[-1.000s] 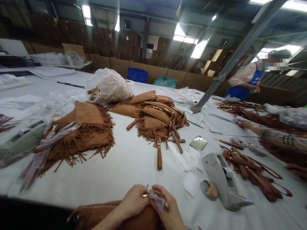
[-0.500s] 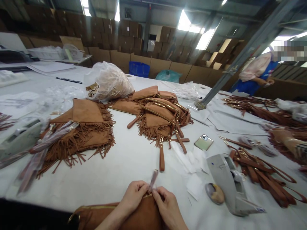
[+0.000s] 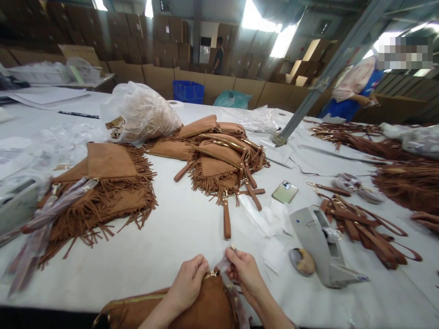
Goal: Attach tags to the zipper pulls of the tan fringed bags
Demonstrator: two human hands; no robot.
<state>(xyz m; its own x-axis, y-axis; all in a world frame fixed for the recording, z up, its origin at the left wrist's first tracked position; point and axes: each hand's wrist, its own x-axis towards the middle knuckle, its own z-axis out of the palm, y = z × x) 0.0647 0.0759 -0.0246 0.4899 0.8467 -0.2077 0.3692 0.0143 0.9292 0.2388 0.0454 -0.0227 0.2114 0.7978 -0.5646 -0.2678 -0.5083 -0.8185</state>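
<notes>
A brown zippered bag [image 3: 202,306] lies at the table's front edge, close to me. My left hand [image 3: 190,278] is closed on its upper corner, beside the gold zipper end. My right hand [image 3: 242,269] pinches a strap in clear plastic wrap [image 3: 224,262] just right of that corner. Below the right hand, more wrapped strap hangs along the bag's side. Ahead lies a pile of fringed brown bags [image 3: 219,157] with wrist straps. To the left is another stack of fringed bags [image 3: 111,162], with plastic-wrapped straps [image 3: 65,205] on it.
A grey tape dispenser [image 3: 313,237], a round object [image 3: 302,262], a phone [image 3: 285,192] and loose brown straps [image 3: 363,224] lie to the right. A metal post [image 3: 308,100] rises from the table. A person in a blue apron [image 3: 356,87] stands at far right.
My right hand has moved slightly right and up, drawing the wrapped strap away from the left hand. The view has shifted, and an arm at the right edge is gone.
</notes>
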